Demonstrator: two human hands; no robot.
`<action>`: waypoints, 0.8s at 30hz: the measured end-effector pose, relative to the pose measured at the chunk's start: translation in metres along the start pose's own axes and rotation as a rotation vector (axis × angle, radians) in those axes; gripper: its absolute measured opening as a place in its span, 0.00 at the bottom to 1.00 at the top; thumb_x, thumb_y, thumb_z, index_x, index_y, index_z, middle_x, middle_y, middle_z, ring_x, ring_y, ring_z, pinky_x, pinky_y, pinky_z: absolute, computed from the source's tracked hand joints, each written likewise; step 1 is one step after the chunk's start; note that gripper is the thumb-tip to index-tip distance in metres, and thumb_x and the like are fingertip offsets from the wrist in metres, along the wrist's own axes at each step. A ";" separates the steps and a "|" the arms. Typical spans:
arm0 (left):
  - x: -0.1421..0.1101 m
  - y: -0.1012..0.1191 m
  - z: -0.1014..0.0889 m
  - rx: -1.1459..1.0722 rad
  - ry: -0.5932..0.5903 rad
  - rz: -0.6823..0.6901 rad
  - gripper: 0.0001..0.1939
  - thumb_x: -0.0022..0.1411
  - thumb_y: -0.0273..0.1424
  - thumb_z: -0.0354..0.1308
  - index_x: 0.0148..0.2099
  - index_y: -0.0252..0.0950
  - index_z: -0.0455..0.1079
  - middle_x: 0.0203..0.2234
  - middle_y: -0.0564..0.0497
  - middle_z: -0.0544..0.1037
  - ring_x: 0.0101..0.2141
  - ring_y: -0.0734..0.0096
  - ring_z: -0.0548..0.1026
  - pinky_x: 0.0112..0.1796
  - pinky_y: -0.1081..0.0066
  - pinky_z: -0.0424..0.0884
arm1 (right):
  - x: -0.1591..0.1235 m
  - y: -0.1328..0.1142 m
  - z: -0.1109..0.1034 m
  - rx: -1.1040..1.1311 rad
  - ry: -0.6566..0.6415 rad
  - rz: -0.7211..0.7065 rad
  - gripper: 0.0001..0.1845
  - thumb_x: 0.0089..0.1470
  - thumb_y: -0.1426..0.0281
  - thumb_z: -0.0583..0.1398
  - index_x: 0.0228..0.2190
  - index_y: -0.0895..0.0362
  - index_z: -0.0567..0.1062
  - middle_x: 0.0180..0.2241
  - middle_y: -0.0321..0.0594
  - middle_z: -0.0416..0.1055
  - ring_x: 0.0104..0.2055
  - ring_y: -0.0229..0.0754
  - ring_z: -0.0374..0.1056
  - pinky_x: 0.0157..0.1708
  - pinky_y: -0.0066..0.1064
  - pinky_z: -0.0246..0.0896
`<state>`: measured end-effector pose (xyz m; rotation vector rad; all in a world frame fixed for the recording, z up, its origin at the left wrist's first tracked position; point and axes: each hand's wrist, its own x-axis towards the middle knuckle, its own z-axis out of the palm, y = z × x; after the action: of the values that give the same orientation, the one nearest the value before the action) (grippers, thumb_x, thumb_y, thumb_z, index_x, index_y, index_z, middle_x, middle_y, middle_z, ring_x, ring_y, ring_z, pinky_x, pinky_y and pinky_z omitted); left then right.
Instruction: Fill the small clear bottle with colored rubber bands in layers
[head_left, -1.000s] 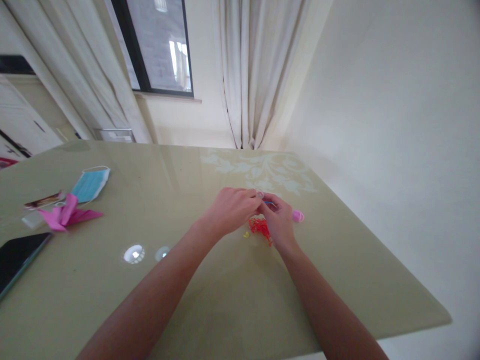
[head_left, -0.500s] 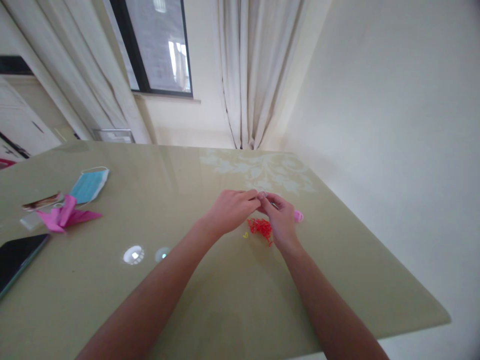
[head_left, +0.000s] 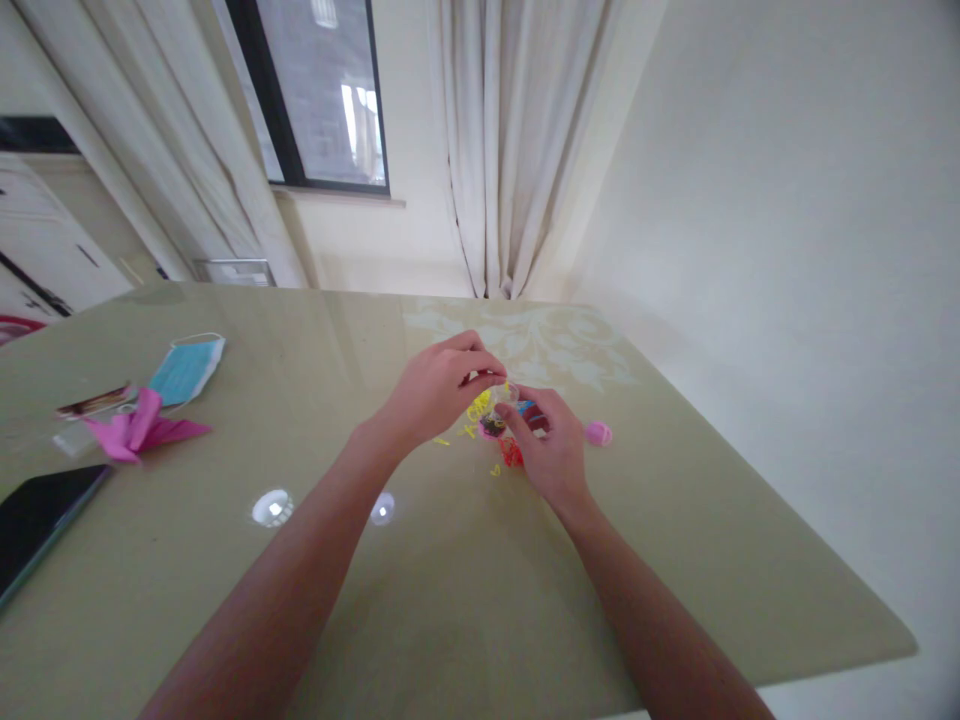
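Note:
Both my hands meet above the middle of the olive-green glass table (head_left: 465,600). My left hand (head_left: 439,385) is raised a little, its thumb and fingers pinched on something small and clear. Small yellow bands (head_left: 480,405) hang and lie just below that pinch, and a few more are scattered on the table. My right hand (head_left: 551,450) is curled around a small colourful container (head_left: 496,425) with blue and dark parts. A little heap of red bands (head_left: 511,453) lies under the right hand, partly hidden. A pink cap (head_left: 598,433) rests on the table just right of it.
At the left of the table lie a blue face mask (head_left: 184,365), a folded pink paper (head_left: 135,430), a card (head_left: 94,400) and a dark phone (head_left: 37,510). The table's right edge runs along a white wall. Curtains and a window stand behind.
My left hand has lifted and moved slightly left, away from the right hand. Yellow bands now show between the hands and on the table. The red heap is more covered.

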<state>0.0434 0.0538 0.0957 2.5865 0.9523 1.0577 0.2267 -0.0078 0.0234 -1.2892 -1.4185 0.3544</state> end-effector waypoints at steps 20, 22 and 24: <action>-0.017 -0.010 0.073 -0.101 -0.772 -0.086 0.05 0.52 0.22 0.70 0.30 0.36 0.79 0.26 0.52 0.82 0.27 0.69 0.75 0.29 0.71 0.63 | 0.022 0.023 -0.017 0.266 0.147 0.139 0.20 0.55 0.53 0.71 0.42 0.55 0.84 0.37 0.42 0.82 0.30 0.41 0.72 0.32 0.34 0.68; -0.019 -0.010 0.078 -0.082 -0.768 -0.057 0.08 0.53 0.19 0.66 0.26 0.36 0.76 0.23 0.52 0.80 0.26 0.69 0.74 0.29 0.70 0.63 | 0.021 0.023 -0.017 0.254 0.146 0.144 0.21 0.54 0.52 0.71 0.42 0.55 0.84 0.38 0.43 0.82 0.30 0.41 0.72 0.32 0.34 0.68; -0.018 -0.014 0.072 -0.098 -0.764 -0.038 0.10 0.53 0.18 0.63 0.25 0.37 0.76 0.22 0.53 0.79 0.26 0.68 0.74 0.30 0.70 0.65 | 0.021 0.023 -0.017 0.245 0.136 0.156 0.22 0.54 0.52 0.71 0.42 0.56 0.84 0.37 0.44 0.82 0.30 0.41 0.71 0.31 0.34 0.68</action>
<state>0.0758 0.0576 0.0275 2.5261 0.7094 0.0516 0.2566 0.0102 0.0216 -1.2011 -1.1261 0.5190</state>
